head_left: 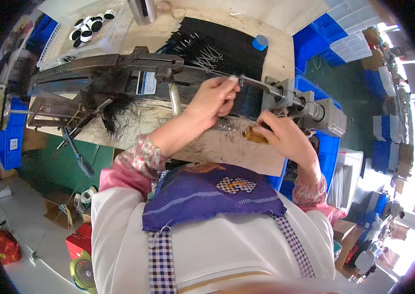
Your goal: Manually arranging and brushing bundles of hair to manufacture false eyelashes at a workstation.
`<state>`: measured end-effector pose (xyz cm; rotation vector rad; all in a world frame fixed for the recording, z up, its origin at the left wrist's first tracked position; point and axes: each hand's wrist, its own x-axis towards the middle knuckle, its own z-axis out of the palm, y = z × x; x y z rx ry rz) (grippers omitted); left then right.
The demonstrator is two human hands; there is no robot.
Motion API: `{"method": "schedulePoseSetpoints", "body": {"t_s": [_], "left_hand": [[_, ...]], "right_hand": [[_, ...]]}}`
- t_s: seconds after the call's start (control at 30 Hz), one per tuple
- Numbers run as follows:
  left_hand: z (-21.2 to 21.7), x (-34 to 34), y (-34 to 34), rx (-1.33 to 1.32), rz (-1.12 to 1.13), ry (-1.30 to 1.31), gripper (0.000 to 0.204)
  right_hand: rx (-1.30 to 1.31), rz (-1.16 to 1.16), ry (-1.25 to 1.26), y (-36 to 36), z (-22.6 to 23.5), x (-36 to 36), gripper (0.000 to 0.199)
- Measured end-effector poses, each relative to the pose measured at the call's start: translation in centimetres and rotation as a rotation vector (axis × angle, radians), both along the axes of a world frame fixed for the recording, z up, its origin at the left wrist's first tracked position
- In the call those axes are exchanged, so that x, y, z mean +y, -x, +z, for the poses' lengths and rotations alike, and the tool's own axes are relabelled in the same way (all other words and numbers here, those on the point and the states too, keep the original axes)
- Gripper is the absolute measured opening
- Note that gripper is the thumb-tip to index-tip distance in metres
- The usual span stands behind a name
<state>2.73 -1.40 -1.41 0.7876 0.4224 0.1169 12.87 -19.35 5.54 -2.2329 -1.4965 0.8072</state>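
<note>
My left hand (215, 100) is closed in a pinch at the left end of a slim metal rod (261, 85). A small whitish bit (235, 79) shows at its fingertips, too small to name. The rod runs right into a grey metal spindle unit (293, 100). Just below that unit is my right hand (286, 136), fingers curled and thumb bent inward. What it holds, if anything, is hidden. A yellow block (256, 135) sits right at its thumb, and I cannot tell whether it is gripped.
A long dark metal machine bed (104, 68) stretches left, with dark fibres (119, 115) strewn below it. Behind, scissor-like metal tools (207, 58) and a blue cap (260, 42) lie on black cloth (237, 44). A white basket (104, 46) holds black-and-white round parts. Blue crates (315, 39) stand right.
</note>
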Motion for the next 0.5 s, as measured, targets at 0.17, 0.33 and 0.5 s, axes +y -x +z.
{"method": "schedulePoseSetpoints", "body": {"t_s": [0.17, 0.33, 0.5], "left_hand": [[-0.3, 0.5, 0.6, 0.002, 0.361, -0.061, 0.024], [0.0, -0.4, -0.9, 0.069, 0.203, -0.132, 0.025], [-0.9, 0.0, -0.8, -0.014, 0.136, -0.129, 0.025]], "right_hand": [[-0.256, 0.067, -0.545, -2.4, 1.7, 1.8, 0.012], [-0.298, 0.032, -0.74, -3.6, 2.0, 9.3, 0.015], [-0.068, -0.055, -0.657, -2.2, 2.9, 9.9, 0.016]]}}
